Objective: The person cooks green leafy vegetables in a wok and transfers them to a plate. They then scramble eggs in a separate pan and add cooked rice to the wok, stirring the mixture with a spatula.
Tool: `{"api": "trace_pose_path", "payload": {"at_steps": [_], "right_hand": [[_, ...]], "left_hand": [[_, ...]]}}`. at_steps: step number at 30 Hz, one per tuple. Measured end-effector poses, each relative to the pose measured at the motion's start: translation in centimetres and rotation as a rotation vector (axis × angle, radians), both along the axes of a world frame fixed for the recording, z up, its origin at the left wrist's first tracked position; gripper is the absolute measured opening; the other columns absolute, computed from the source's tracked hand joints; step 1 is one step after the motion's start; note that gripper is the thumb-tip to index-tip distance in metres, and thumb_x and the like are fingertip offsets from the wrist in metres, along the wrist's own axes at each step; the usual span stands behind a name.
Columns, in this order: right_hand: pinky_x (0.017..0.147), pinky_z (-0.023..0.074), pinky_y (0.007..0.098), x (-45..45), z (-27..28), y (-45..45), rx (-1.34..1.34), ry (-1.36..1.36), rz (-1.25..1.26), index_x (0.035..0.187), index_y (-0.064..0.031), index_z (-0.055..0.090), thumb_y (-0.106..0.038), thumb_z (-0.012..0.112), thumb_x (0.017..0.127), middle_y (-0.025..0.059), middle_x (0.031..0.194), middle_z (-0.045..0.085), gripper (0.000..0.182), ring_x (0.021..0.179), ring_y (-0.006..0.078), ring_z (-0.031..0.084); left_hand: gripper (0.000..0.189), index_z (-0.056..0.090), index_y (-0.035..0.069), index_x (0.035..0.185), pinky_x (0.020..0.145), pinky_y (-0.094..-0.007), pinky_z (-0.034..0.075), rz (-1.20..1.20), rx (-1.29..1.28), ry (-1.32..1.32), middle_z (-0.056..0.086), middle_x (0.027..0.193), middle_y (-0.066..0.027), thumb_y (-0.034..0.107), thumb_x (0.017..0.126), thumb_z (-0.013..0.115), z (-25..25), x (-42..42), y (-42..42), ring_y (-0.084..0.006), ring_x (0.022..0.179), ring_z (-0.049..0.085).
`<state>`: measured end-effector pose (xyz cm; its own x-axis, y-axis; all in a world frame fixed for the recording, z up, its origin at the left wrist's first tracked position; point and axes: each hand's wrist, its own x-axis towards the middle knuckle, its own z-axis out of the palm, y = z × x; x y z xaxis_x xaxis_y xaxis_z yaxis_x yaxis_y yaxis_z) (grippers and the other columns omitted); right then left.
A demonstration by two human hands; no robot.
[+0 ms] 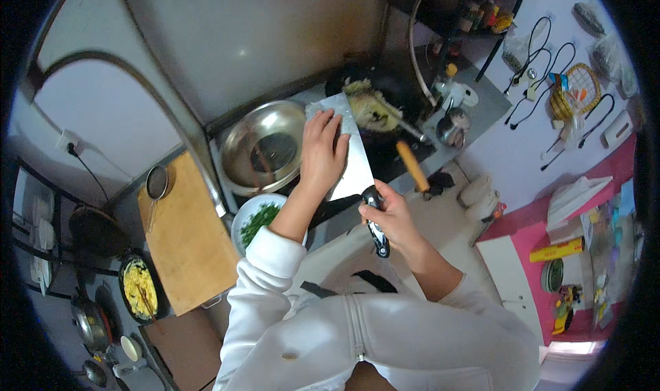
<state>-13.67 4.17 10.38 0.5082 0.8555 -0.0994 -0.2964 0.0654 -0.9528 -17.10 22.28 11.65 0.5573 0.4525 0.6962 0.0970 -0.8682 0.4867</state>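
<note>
My right hand (394, 215) is closed round the black-and-silver handle (380, 236) of a broad cleaver. The cleaver's blade (356, 166) points up and away, its flat side facing me. Across that flat lies my left hand (322, 151), palm down, thumb apart from the fingers. Just beyond the blade, a dark wok (335, 84) on the stove holds pale cooked food (374, 110). A spatula with a wooden handle (412, 166) rests in it. Beside my left forearm are a steel basin (237, 153) and a white bowl (235, 231) of chopped greens (263, 218).
A wooden cutting board (188, 241) with a small strainer (157, 182) lies to the left. Near it stands a black pan (124, 293) of scrambled egg (138, 282) with chopsticks. At the right are a kettle-like steel vessel (454, 128) and a dark rack (490, 35) of bottles.
</note>
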Motion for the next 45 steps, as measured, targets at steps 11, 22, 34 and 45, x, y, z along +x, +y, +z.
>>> {"api": "trace_pose_path", "payload": {"at_steps": [11, 22, 34, 45], "right_hand": [[0.065, 0.0465, 0.0287, 22.0, -0.2, 0.9, -0.112, -0.265, -0.03, 0.116, 0.0065, 0.045, -0.002, 0.061, 0.074, 0.0077, 0.09, 0.055, 0.046, 0.076, 0.0153, 0.055], [0.059, 0.0478, 0.0266, 27.6, -4.6, 4.0, -0.272, -0.377, -0.158, 0.117, 0.0045, 0.046, 0.0, 0.062, 0.073, 0.0131, 0.106, 0.052, 0.047, 0.075, 0.0152, 0.056], [0.072, 0.0445, 0.0248, 31.2, -2.7, 2.3, -0.209, -0.258, -0.124, 0.119, 0.0026, 0.045, 0.002, 0.06, 0.075, 0.0081, 0.1, 0.059, 0.046, 0.083, 0.0124, 0.055], [0.06, 0.0439, 0.0254, 34.7, -3.4, 1.0, -0.119, -0.139, -0.091, 0.12, 0.0052, 0.042, 0.001, 0.058, 0.077, 0.0043, 0.091, 0.056, 0.046, 0.064, 0.01, 0.05]], "left_hand": [[0.011, 0.059, 0.003, 0.084, 0.077, -0.0384, 0.043, -0.013, -0.089, -0.055, 0.056, 0.093, -0.013, 0.005, 0.074, 0.059, -2.2, 20.9, 1.2, -0.0314, 0.089, 0.052], [0.024, 0.061, 0.0, 0.078, 0.078, -0.0407, 0.042, 0.2, 0.076, 0.557, 0.06, 0.077, -0.0161, 0.023, 0.081, 0.054, -9.7, 23.7, 6.3, -0.0334, 0.081, 0.055], [0.03, 0.063, 0.005, 0.083, 0.093, -0.0516, 0.026, 0.247, -0.005, 0.554, 0.052, 0.112, -0.0137, 0.024, 0.085, 0.04, -7.4, 22.9, 5.6, -0.0308, 0.112, 0.04], [0.019, 0.066, 0.012, 0.092, 0.101, -0.0593, 0.013, 0.499, 0.355, 0.714, 0.062, 0.09, -0.0046, 0.014, 0.079, 0.053, -8.6, 26.5, 3.7, -0.0227, 0.094, 0.055]]}}
